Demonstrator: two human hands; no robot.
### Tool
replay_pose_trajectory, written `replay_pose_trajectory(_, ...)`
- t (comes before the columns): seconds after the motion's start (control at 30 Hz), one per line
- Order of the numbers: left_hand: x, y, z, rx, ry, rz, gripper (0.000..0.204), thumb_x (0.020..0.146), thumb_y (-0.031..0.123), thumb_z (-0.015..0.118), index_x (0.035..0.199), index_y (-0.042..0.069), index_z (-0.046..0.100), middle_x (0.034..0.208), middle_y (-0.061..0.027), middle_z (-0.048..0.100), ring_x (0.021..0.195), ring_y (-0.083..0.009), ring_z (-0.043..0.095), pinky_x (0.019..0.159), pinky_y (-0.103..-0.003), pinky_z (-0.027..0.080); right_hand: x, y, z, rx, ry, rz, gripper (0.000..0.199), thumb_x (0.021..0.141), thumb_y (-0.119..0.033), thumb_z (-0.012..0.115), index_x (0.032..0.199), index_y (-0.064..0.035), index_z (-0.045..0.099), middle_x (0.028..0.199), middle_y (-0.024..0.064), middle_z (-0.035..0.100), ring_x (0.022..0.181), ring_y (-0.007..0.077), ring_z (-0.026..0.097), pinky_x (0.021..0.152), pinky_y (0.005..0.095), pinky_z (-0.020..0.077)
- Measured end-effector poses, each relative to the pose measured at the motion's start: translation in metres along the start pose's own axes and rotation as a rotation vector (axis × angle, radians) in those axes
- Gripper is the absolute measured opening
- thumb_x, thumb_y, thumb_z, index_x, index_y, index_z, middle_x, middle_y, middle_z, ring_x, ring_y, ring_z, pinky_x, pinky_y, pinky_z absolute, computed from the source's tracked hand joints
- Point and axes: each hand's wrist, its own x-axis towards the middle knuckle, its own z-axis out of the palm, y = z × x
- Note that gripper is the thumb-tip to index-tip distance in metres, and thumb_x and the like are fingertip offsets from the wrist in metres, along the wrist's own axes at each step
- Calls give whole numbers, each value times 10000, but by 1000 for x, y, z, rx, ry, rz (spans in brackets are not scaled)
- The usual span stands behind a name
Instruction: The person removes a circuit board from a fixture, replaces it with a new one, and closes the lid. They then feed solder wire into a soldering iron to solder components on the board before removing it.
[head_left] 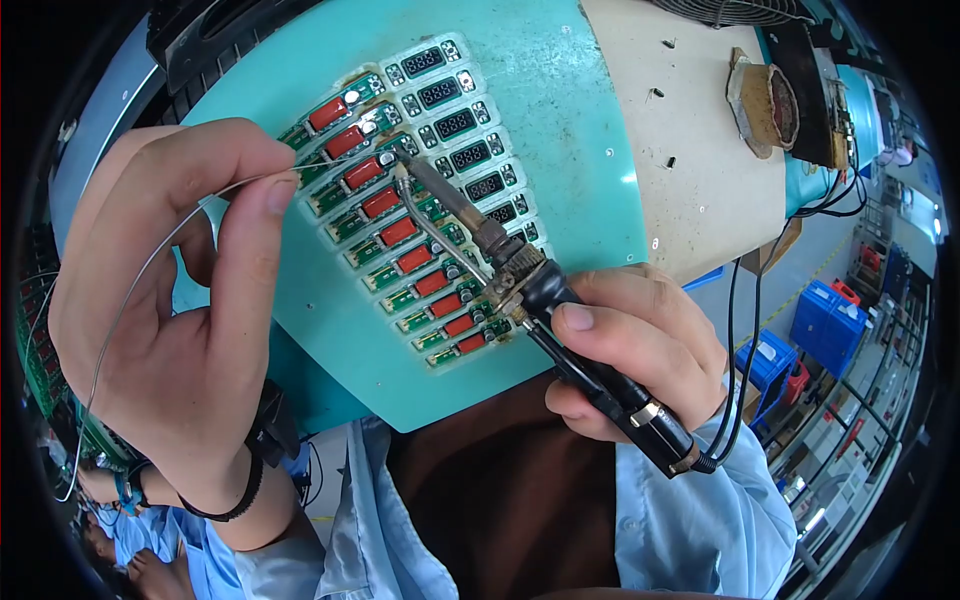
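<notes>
My left hand (180,240), on the left, pinches a thin solder wire (325,162) between thumb and forefinger. The wire trails back over the hand and reaches the boards at its front end. My right hand (650,345) is wrapped round the black handle of a soldering iron (462,208), with a thin metal tube (440,238) running alongside its shaft. The iron's tip meets the wire's end by a small circuit board (362,172) near the top of a slanted row. Each board carries a red block-shaped part. Dark digit displays (454,122) line up beside them in a teal plate (560,90).
Beyond the plate, a beige surface (640,130) holds several small black bits (657,92). A brown, worn holder (770,108) stands at the far right, near a fan grille (735,10). Cables hang at right above blue crates (828,325). Another person's arm (100,487) shows lower left.
</notes>
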Motion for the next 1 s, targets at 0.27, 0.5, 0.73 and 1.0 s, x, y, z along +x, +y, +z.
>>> replay_pose_trajectory(0.27,-4,-3,-1,9,12,-27,120,972,-46,706,1092,-39,709,1087,-97,689,818,-85,660,687,-179,510,-1,-1,0,10,0,5,413,904,-211,829,1249,-16,713,1064,163,718,865,287,722,702,360,569)
replay_pose_trajectory(0.5,-14,-1,-3,39,57,-58,126,979,-45,696,1105,-46,701,1115,-117,689,928,-144,708,789,-233,587,-7,-5,-5,10,30,-20,389,919,-213,820,1241,-20,716,1067,160,712,866,290,717,708,368,569)
replay_pose_trajectory(0.73,-20,5,2,32,39,-56,134,981,-57,686,1115,-46,696,1130,-124,687,953,-160,713,808,-245,598,-16,-7,-4,24,13,-2,373,922,-197,814,1236,-21,718,1068,164,708,878,296,715,720,372,569)
replay_pose_trajectory(1.0,-20,4,5,43,0,-47,148,985,-58,681,1132,-46,690,1146,-128,691,969,-164,715,833,-252,602,-19,1,3,11,30,-25,385,916,-195,816,1240,-12,718,1054,161,713,870,287,715,712,365,567)
